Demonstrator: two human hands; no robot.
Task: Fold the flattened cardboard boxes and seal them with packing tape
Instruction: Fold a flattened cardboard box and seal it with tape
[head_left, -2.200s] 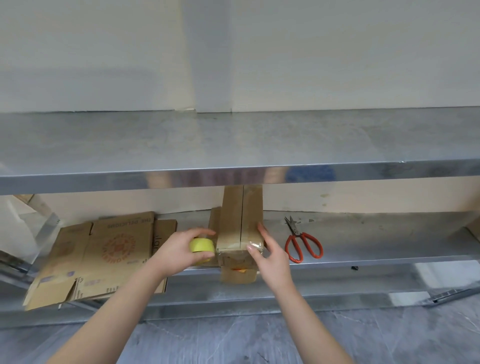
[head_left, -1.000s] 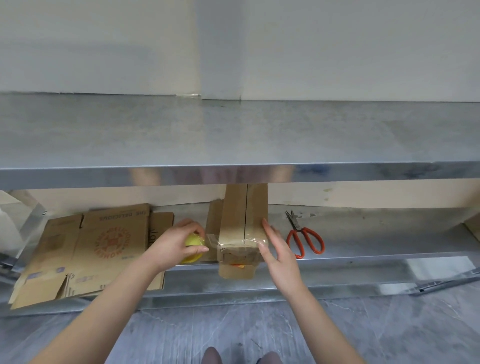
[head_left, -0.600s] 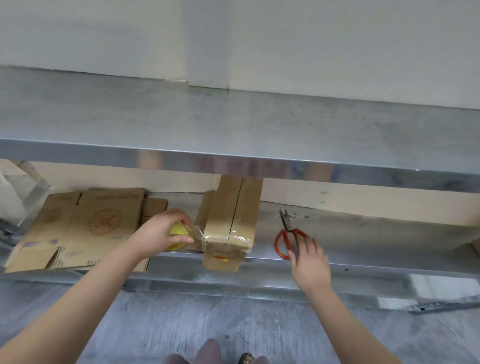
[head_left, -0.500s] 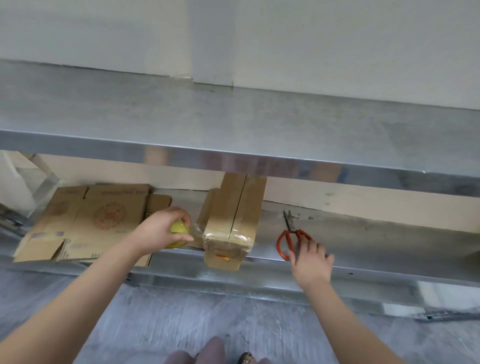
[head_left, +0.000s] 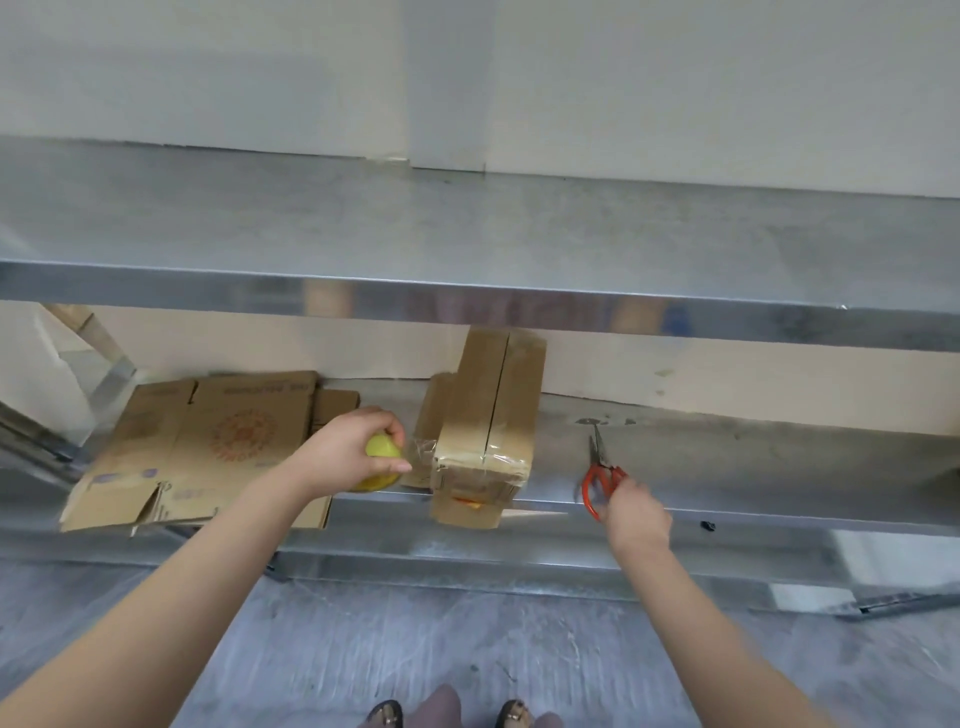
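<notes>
Folded cardboard box (head_left: 485, 415) sits on lower shelf (head_left: 753, 467), roughly centre of frame. Long axis runs front-to-back; far end goes under the upper shelf (head_left: 467, 228), near end sticks out past the lower shelf's front edge. Top flaps closed, seam runs down the middle. Clear tape strip (head_left: 483, 458) lies across the top near the front end and runs off the box's L side to the tape roll (head_left: 382, 460). Loose flap visible on the box's L side. Front face has a small orange print, too small to read.

L hand (head_left: 343, 454) grips the yellow tape roll, fingers curled over the top and thumb underneath, just left of the box. Roll is not touching the box, only the strip joins them.

R hand (head_left: 631, 512) is at the front edge of the lower shelf, right of the box, fingers curled on the red handles of the scissors (head_left: 600, 478). Hand is motion-blurred, so exact finger placement is unclear. Blades point away toward the back wall and look closed.

Stack of flattened boxes (head_left: 208, 447) lies on the lower shelf's L part, behind and left of the L hand, with red round logo and printed text up. Near edge overhangs the shelf front.

Both shelves are bare metal. Pale wall (head_left: 467, 78) behind. Grey floor (head_left: 415, 649) below. Sandalled feet (head_left: 387, 714) show at the bottom edge.
</notes>
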